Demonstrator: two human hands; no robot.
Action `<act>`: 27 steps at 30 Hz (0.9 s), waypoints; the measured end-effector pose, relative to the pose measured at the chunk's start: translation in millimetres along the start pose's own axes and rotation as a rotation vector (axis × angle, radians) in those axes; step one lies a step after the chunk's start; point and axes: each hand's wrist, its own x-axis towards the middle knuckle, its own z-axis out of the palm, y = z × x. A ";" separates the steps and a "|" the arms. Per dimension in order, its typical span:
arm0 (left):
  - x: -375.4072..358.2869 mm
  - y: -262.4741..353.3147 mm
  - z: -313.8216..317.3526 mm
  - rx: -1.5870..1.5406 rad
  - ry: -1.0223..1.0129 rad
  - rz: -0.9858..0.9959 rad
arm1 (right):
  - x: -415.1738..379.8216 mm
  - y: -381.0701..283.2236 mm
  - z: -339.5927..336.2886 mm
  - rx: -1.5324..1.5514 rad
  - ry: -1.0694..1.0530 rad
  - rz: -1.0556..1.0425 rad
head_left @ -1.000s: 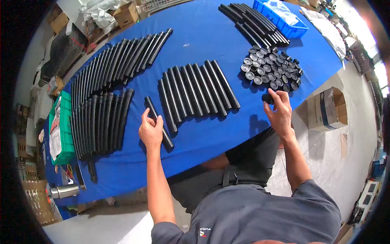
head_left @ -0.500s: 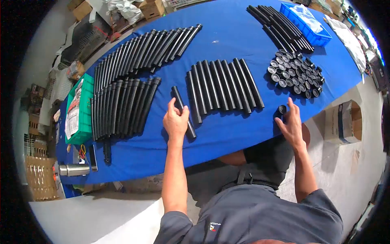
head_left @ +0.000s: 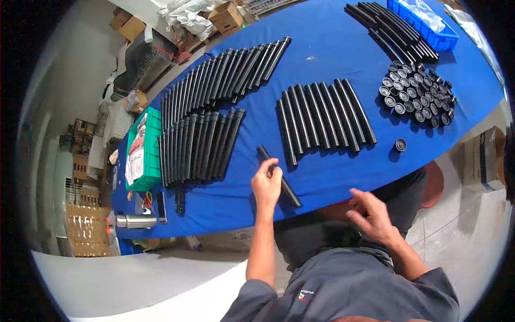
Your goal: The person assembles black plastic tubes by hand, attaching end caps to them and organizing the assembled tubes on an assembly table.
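Note:
My left hand (head_left: 266, 182) is closed around a single black tube (head_left: 290, 194) near the front edge of the blue table. My right hand (head_left: 371, 214) is in front of the table edge with its fingers apart and nothing in them. One round black cap (head_left: 400, 145) lies by itself on the cloth, beyond my right hand. Behind it is a pile of similar caps (head_left: 416, 94). A row of plain black tubes (head_left: 325, 115) lies in the middle. Two rows of capped tubes (head_left: 199, 145) lie to the left.
At the left stand a green crate (head_left: 153, 150), a steel bottle (head_left: 137, 221) and a phone (head_left: 161, 207). A blue crate (head_left: 442, 40) and more dark tubes (head_left: 394, 35) are at the back right. A cardboard box (head_left: 485, 161) stands on the floor at right.
My right hand has moved away from the lone cap, back toward my body. The camera view has shifted, so the table's contents appear further right. My left hand still holds the tube.

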 end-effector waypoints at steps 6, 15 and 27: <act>-82.8 46.9 4.0 -0.480 -0.168 -0.278 | 28.1 -12.9 33.4 0.186 -0.244 -0.113; -106.8 52.0 4.1 -0.326 -0.290 -0.034 | 41.3 -11.7 14.9 0.200 -0.095 -0.190; -69.3 43.5 27.0 0.216 -0.198 0.638 | 48.8 2.5 -3.6 0.378 -0.002 0.130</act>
